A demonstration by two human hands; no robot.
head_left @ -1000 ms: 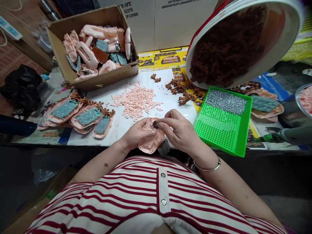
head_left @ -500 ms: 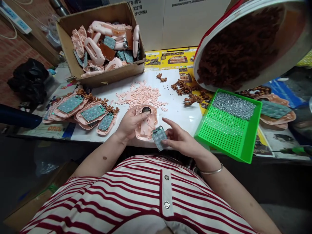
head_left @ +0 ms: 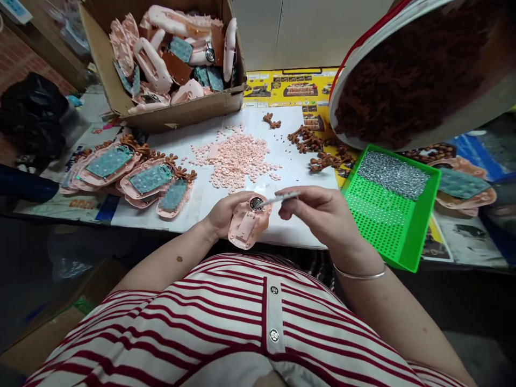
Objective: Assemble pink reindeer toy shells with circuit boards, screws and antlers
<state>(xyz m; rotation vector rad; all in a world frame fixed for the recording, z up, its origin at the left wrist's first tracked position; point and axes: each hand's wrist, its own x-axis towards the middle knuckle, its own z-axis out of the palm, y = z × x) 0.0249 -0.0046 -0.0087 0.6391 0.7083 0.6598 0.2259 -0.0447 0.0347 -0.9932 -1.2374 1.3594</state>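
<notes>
My left hand [head_left: 223, 216] is closed around a pink plastic shell half [head_left: 244, 228], tilted just above the table's front edge. A round dark speaker [head_left: 255, 203] sits at the shell's upper end. My right hand [head_left: 324, 215] pinches a thin circuit board [head_left: 286, 196] between thumb and fingers, turned almost edge-on. The board's near end points at the speaker; whether it touches the shell I cannot tell. Just beyond the shell lies a pile of small pink plastic rings [head_left: 237, 161].
Left are pink shells with boards [head_left: 147, 180]. A cardboard box [head_left: 161, 122] of shells stands behind. Brown bone-shaped pieces [head_left: 304, 138] lie near a tilted tub [head_left: 336, 91]. Right, a green basket [head_left: 374, 215] holds small metal screws.
My right hand has lifted the board and turned it from flat to edge-on. The shell has moved slightly right and nearer my body, and my left thumb is off the speaker.
</notes>
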